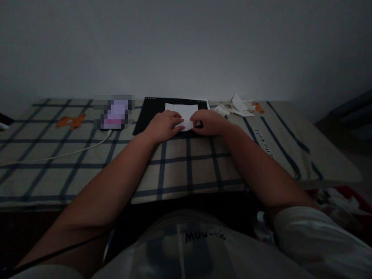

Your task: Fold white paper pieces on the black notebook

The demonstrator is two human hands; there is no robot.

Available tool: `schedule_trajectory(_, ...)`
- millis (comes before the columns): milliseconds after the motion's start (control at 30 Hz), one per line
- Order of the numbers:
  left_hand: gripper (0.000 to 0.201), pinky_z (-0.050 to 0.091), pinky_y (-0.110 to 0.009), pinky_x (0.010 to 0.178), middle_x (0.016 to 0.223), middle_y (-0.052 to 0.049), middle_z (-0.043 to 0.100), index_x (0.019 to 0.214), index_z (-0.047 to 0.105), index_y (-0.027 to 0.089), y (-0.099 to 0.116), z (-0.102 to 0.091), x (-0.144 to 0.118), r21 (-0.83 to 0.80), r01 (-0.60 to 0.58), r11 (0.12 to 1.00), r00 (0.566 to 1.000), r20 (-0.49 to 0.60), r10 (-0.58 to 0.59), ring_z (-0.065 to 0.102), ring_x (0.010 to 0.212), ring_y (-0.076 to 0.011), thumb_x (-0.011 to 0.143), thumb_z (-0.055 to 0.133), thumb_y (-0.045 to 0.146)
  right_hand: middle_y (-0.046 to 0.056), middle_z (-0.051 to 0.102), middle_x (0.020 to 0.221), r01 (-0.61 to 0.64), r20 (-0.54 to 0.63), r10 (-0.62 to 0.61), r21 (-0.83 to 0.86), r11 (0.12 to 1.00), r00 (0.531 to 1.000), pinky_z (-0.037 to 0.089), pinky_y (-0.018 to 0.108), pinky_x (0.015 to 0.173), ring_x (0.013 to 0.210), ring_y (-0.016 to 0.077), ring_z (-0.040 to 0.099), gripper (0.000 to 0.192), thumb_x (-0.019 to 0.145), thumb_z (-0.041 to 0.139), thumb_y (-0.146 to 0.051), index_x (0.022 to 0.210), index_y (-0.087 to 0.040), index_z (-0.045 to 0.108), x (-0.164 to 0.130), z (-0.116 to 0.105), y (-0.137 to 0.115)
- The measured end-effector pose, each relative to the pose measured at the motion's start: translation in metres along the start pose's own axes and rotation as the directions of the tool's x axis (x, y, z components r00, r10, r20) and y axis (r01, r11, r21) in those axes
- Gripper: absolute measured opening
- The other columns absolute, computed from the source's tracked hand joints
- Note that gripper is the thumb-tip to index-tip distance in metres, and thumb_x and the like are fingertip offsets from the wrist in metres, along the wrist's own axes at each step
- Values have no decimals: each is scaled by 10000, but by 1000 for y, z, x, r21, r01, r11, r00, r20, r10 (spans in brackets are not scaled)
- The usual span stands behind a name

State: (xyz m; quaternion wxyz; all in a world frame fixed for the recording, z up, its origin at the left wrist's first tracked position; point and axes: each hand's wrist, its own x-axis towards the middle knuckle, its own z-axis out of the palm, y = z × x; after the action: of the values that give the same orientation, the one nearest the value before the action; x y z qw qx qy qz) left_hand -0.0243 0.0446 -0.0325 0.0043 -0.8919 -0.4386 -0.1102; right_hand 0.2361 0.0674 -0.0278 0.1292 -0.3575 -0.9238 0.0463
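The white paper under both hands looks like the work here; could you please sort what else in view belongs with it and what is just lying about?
In hand:
- white paper, pressed by left hand and right hand
- black mat beneath it

Lying about:
- pile of paper scraps, at the far right
- phone, blurred, left of the mat
- white cable
- checked cloth covering the surface

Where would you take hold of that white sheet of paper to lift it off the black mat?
Probably the far edge of the white paper, coming from the wall side. It lies flat on the black mat, and the left hand and right hand press its near corners, so only the far edge is free. A pinch grip there should suit so thin a sheet.
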Motion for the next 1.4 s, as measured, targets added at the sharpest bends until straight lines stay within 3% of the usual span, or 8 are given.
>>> schedule_trajectory(267,650,552,-573,1226,1550,-167,756,1423,833,187,-6,-4,-4,-64,-15,998,999,-31,13,692,1454,-400,993,685,652,110,863,1113,32,-53,-25,141,990,998,531,405,991,1057,270,746,183,1020,696,-303,1009,-217,857,2,3,9)
schedule_trajectory(567,498,607,-484,1176,1343,-100,866,1096,918,248,-35,-1,-3,-296,-48,954,997,-67,29,803,1256,-307,1060,545,576,102,847,998,20,-86,-3,197,980,996,497,368,894,946,236,734,279,1041,637,-338,924,-187,840,5,8,19)
schedule_trajectory(667,476,616,-470,1145,1294,-103,874,1121,901,233,-35,-1,-3,-298,-11,954,995,-101,-21,807,1205,-296,1073,545,546,80,831,931,8,-117,19,220,976,993,462,354,829,869,220,707,288,1029,660,-380,908,-188,838,6,8,18)
schedule_trajectory(733,424,598,-489,1169,1326,-108,858,1216,877,236,-34,-1,-4,-250,53,967,976,-193,-103,779,1251,-311,1055,608,522,56,808,864,-4,-136,38,242,970,990,434,344,784,801,203,668,303,1024,669,-408,876,-196,828,6,9,16)
schedule_trajectory(833,419,561,-537,1213,1450,-121,791,1366,820,271,-27,-3,-6,-148,170,974,905,-369,-214,700,1366,-349,1020,707,478,32,753,765,-15,-162,59,263,965,985,389,341,735,719,180,595,369,1030,659,-454,797,-203,799,8,10,9)
schedule_trajectory(900,436,567,-546,1197,1477,-135,754,1413,794,285,-20,-3,-7,-113,233,966,873,-414,-259,675,1378,-362,1023,719,464,24,731,738,-27,-189,84,283,959,978,378,342,731,697,172,569,388,1033,653,-466,778,-206,789,10,12,3)
schedule_trajectory(1100,546,528,-566,1252,1584,-192,669,1556,708,187,2,8,-3,-130,262,956,905,-312,-290,637,1455,-380,1089,615,453,27,733,739,-40,-204,117,348,936,972,401,340,731,706,175,563,399,1042,637,-476,811,-193,799,17,22,-14)
schedule_trajectory(1400,636,407,-569,1368,1767,-192,568,1672,615,138,-6,10,-3,-147,166,975,974,-134,-185,528,1631,-353,1175,390,466,82,864,1034,101,-133,-41,484,869,990,525,339,872,946,216,728,413,1079,622,-517,987,-185,849,15,27,-8)
